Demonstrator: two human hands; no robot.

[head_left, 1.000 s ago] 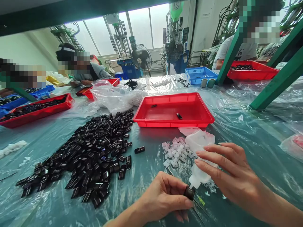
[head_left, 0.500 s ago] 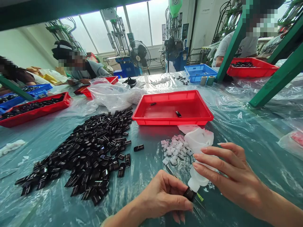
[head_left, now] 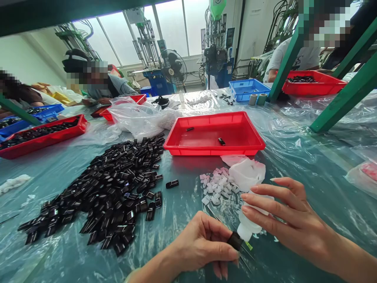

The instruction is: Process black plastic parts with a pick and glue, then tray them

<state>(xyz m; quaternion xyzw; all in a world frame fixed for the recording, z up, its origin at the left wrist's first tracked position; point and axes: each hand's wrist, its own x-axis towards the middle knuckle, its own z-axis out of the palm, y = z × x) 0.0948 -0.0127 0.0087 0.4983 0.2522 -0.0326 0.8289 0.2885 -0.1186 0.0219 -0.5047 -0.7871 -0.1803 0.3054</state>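
In front of the shallow red plastic tray [head_left: 215, 149], landmark throughout: the left hand [head_left: 203, 243], curled, pinching a small glossy black plastic piece [head_left: 235, 239] between thumb and fingers. Slightly farther right, the right hand [head_left: 291, 224], half curled around a translucent white plastic squeeze bottle [head_left: 249, 224], tilted nozzle-down to the black piece; actual contact not discernible.

Left and front of the tray, a broad heap of glossy black pieces [head_left: 112, 192], with a ragged right edge just beside the tray's near left corner. Directly in front of the tray, a strip of plastic-sheeted green tabletop [head_left: 182, 208] between heap and left hand, then loose white and pinkish pieces [head_left: 218, 186]. Right of the tray, more tabletop, reaching to a slanted green metal leg [head_left: 341, 98].

Far left of the tray, a long red tray [head_left: 59, 137], filled with black pieces. Nearer its left, a crumpled clear plastic bag [head_left: 132, 118]. Within the landmark, two black pieces, well apart. Behind its right end, a blue plastic tray [head_left: 240, 95].
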